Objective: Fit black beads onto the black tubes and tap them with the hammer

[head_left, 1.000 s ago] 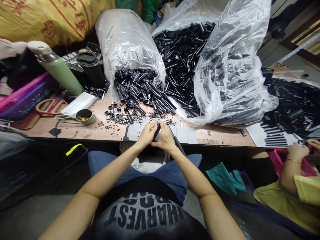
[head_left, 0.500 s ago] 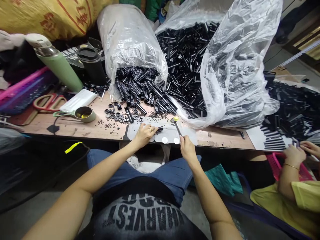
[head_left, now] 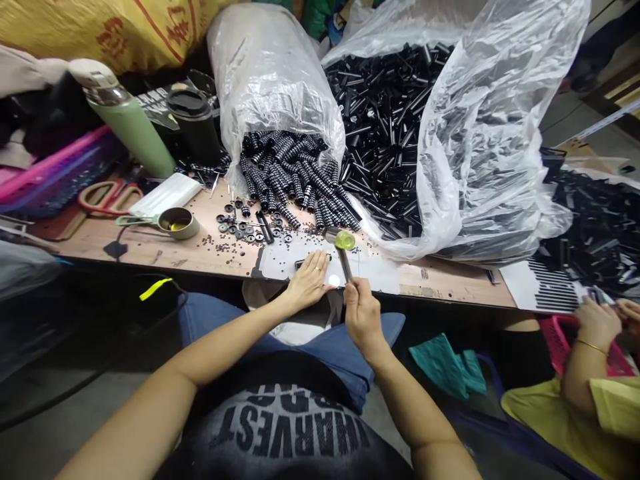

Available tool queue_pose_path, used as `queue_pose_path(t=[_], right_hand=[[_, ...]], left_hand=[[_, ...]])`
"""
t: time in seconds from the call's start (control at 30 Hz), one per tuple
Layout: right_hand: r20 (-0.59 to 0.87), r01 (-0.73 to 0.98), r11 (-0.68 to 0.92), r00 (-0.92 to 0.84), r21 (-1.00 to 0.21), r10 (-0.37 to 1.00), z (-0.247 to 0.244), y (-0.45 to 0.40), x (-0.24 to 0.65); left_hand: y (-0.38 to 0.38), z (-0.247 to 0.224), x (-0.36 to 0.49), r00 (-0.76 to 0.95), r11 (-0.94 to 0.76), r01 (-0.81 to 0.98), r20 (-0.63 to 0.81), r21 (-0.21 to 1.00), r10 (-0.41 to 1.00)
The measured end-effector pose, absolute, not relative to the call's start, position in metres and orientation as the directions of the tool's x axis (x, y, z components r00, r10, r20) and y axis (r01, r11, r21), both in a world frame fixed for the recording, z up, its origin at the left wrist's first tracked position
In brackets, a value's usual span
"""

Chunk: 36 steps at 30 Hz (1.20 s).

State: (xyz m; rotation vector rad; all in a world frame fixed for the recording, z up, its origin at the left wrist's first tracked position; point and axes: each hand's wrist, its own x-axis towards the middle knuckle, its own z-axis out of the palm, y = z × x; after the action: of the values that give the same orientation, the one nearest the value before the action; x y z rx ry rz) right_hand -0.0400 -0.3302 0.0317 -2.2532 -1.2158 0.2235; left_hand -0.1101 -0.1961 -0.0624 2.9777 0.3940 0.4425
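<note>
My left hand (head_left: 309, 280) lies flat, fingers stretched out, across a short black tube (head_left: 299, 265) on a pale grey mat (head_left: 383, 275). Only the tube's ends show; its middle is under my fingers. My right hand (head_left: 363, 312) is wrapped around the handle of a small hammer (head_left: 345, 261) with a translucent yellow-green face. The hammer's head is raised above the mat, just right of my left fingertips. A white round spot (head_left: 334, 281) shows on the mat near my left thumb.
Behind the mat lie loose ribbed black rods (head_left: 285, 173), small black discs (head_left: 243, 230) and scattered tiny bits. Large plastic bags (head_left: 280, 73) hold black parts. Scissors (head_left: 111, 197), a cup (head_left: 179, 224) and a green bottle (head_left: 133, 130) stand left. A co-worker's hands (head_left: 597, 320) are at right.
My left hand has flattened over the tube and shifted right. The hammer has been lifted off the mat towards me, its yellow-green face now larger in view. The camera view has shifted slightly.
</note>
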Motion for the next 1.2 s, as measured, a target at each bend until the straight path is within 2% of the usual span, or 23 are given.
queue_pose_path(t=[0.13,0.2,0.33,0.43,0.47,0.57,0.63,0.73,0.83,0.93,1.0,1.1,1.2], right_hand=[[-0.102,0.825,-0.458,0.452,-0.331,0.886,0.015,-0.317,-0.054],[-0.152,0.829,-0.473,0.448,-0.299,0.881,0.011,-0.315,-0.053],[-0.041,0.777,-0.528,0.549,-0.342,0.835,0.016,-0.319,-0.033],[-0.005,0.728,-0.628,0.652,-0.276,0.758,0.014,-0.324,-0.005],[-0.003,0.717,-0.656,0.674,-0.238,0.738,0.010,-0.326,0.004],[0.023,0.705,-0.698,0.705,-0.126,0.709,-0.008,-0.331,0.027],[0.070,0.730,-0.679,0.683,-0.076,0.727,-0.019,-0.331,0.035],[0.155,0.798,-0.599,0.602,-0.075,0.783,-0.023,-0.323,0.047],[0.246,0.817,-0.562,0.576,-0.130,0.780,-0.013,-0.302,0.077],[0.258,0.732,-0.668,0.676,-0.132,0.690,0.002,-0.276,0.124],[0.157,0.656,-0.737,0.755,-0.162,0.637,0.009,-0.262,0.154],[0.082,0.626,-0.745,0.775,-0.228,0.626,0.016,-0.251,0.180],[0.129,0.653,-0.696,0.750,-0.298,0.648,0.022,-0.248,0.176]], left_hand=[[-0.190,-0.067,-0.107,0.933,-0.967,0.196,0.272,0.162,0.235],[-0.183,-0.062,-0.104,0.935,-0.961,0.196,0.260,0.193,0.243],[-0.179,-0.040,-0.102,0.910,-0.886,0.354,0.108,0.299,0.400],[-0.177,-0.019,-0.108,0.924,-0.870,0.343,0.039,0.353,0.380],[-0.171,-0.013,-0.110,0.911,-0.855,0.371,0.036,0.363,0.411],[-0.133,0.000,-0.104,0.715,-0.687,0.643,0.056,0.338,0.697],[-0.098,0.003,-0.091,0.575,-0.557,0.757,0.057,0.341,0.816],[-0.054,-0.001,-0.066,0.420,-0.380,0.844,-0.025,0.378,0.907],[-0.037,-0.009,-0.046,0.362,-0.295,0.880,-0.125,0.372,0.924],[-0.041,-0.013,-0.043,0.419,-0.341,0.861,-0.147,0.376,0.896],[-0.049,-0.014,-0.049,0.496,-0.423,0.795,-0.063,0.434,0.866],[-0.064,-0.015,-0.064,0.572,-0.481,0.594,0.082,0.644,0.816],[-0.082,-0.013,-0.078,0.577,-0.281,0.376,0.014,0.883,0.817]])
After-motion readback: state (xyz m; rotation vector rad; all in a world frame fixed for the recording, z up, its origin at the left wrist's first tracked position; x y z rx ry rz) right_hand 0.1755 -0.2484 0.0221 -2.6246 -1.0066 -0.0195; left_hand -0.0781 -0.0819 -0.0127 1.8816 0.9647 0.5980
